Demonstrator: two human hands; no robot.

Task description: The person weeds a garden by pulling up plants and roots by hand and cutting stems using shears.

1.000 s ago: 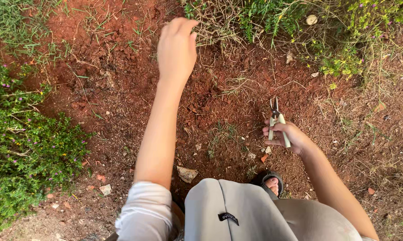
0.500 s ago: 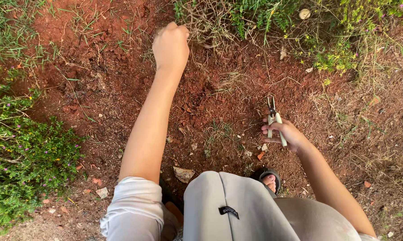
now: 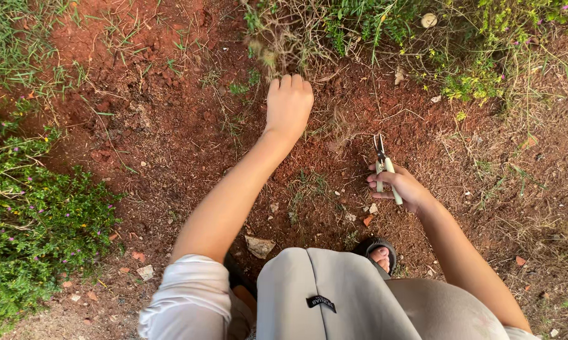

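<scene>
Weeding step in hand: left hand (image 3: 288, 105) closed on dry weeds (image 3: 284, 47) just ahead of it, on red soil (image 3: 170, 126). Right hand (image 3: 400, 187) wraps the pruners (image 3: 383, 165), blades forward, well right of that clump. Next I judge a firm pull or a snip at the base.

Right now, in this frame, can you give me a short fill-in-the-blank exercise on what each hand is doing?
1. The right hand holds a pair of ____ with pale handles.
2. The left hand reaches into a clump of dry ____ at the edge of the red soil.
3. The foot beside the grey trouser knee wears a dark ____.

Missing words: pruning shears; weeds; sandal
</scene>
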